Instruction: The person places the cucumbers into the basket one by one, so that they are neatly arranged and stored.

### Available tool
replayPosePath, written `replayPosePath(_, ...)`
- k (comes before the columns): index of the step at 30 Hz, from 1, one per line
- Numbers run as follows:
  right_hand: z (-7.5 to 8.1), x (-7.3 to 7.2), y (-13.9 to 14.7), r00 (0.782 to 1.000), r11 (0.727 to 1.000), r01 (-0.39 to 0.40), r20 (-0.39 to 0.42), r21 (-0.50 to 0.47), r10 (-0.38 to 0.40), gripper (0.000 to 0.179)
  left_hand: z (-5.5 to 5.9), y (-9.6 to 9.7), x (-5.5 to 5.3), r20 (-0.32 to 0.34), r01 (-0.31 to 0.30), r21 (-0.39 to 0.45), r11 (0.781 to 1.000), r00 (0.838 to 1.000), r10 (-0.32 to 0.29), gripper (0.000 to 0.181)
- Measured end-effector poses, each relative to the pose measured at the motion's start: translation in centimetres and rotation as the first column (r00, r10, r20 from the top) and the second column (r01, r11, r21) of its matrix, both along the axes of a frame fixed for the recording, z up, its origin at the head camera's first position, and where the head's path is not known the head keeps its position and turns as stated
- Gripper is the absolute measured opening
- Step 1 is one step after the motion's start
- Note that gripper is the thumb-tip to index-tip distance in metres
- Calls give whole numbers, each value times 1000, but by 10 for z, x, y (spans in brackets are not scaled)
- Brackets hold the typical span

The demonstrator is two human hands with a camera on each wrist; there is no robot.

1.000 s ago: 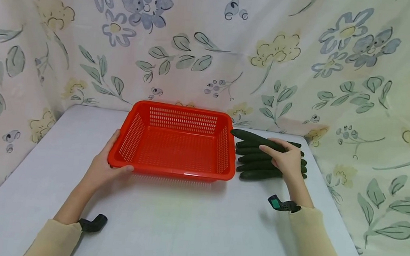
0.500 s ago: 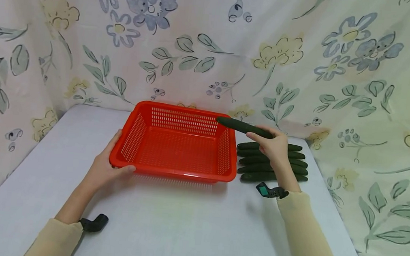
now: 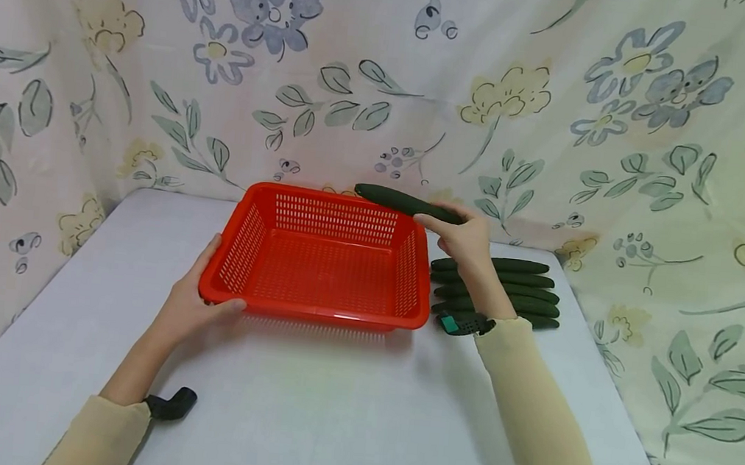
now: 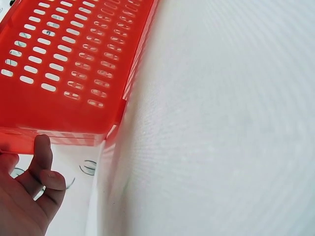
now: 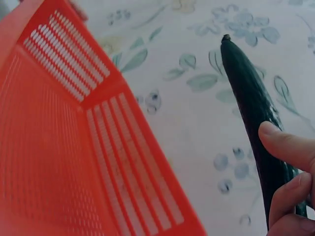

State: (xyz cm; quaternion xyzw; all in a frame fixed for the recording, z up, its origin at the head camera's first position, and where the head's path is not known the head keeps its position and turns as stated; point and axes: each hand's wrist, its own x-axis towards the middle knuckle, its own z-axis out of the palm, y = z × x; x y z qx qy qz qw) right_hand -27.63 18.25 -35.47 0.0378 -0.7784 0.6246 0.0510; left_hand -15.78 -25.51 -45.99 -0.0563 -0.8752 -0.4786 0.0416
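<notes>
Above the far rim of a red basket [image 3: 332, 316], towards its right corner, a dark green cucumber [image 3: 408, 203] is held in the air, its free end pointed left. It is pinched near its other end between the thumb and fingers of the right hand [image 3: 469, 242], presumably so that most of its length is left free of the grip. Its height over the rim cannot be judged exactly; in the right wrist view it is seen apart from the basket's wall.

The basket's left side is gripped by the left hand [image 3: 191, 309], with the thumb laid along the near corner, probably to keep the basket steady. The two hands are held well apart, with the basket's width between them.

Just beside the basket's right wall, more cucumbers [image 3: 531, 280] are laid side by side, perhaps for easy reach from the right; they are partly covered by the right forearm. All is set on a white table [image 3: 303, 411], behind which a floral cloth [image 3: 386, 71] is hung.
</notes>
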Motion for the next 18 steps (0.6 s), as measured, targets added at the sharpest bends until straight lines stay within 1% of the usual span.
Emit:
replayPosePath(5, 9, -9, -29, 1000, 1000, -6, 8, -9, 7, 42, 0, -1, -1, -2, -1, 4, 1000, 1000, 1, 117)
replayPosePath(8, 12, -17, -45, 999, 999, -13, 40, -35, 15, 44, 0, -1, -1, -1, -3, 8, 1000, 1000, 3, 117)
replayPosePath(11, 12, -25, -61, 997, 997, -17, 79, -74, 23, 45, 0, 0, -1, -1, -6, 9, 1000, 1000, 6, 117)
replayPosePath(14, 12, -32, -74, 993, 995, 5, 120, -102, 7, 45, 0, 0, 0, -1, -6, 13, 1000, 1000, 6, 117)
replayPosePath(18, 11, -38, -88, 991, 988, 21, 135, -156, 0, 42, 0, 0, 0, 4, -6, 14, 1000, 1000, 6, 118)
